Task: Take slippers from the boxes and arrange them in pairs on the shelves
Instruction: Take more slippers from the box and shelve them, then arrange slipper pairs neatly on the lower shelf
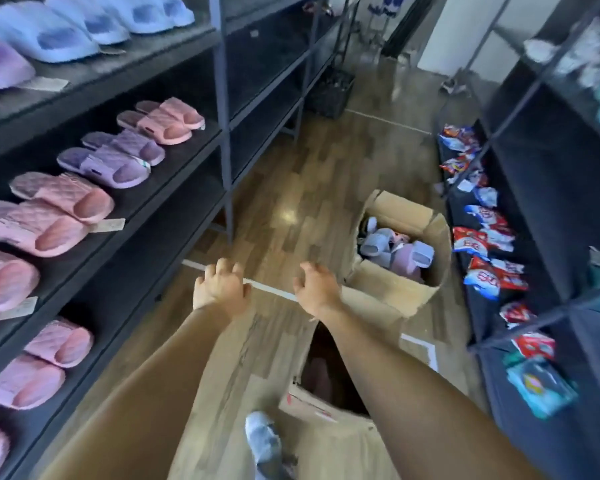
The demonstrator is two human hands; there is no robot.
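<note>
My left hand (pixel 220 285) and my right hand (pixel 317 285) reach forward side by side over the far edge of a near cardboard box (pixel 236 362), fingers loosely curled, holding nothing. A dark gap (pixel 329 372) shows between this box's flaps. A second, open cardboard box (pixel 442 237) stands on the floor ahead to the right, with grey-blue and lilac slippers (pixel 395 251) inside. On the left shelves (pixel 174 161), pairs of pink slippers (pixel 59 206), purple slippers (pixel 115 157) and, higher up, pale blue slippers (pixel 49 32) lie side by side.
The right shelving (pixel 534 209) holds red, white and blue packets (pixel 482 244). A black crate (pixel 329 95) stands on the wooden floor at the far end of the aisle. My foot in a grey slipper (pixel 262 441) is beside the near box.
</note>
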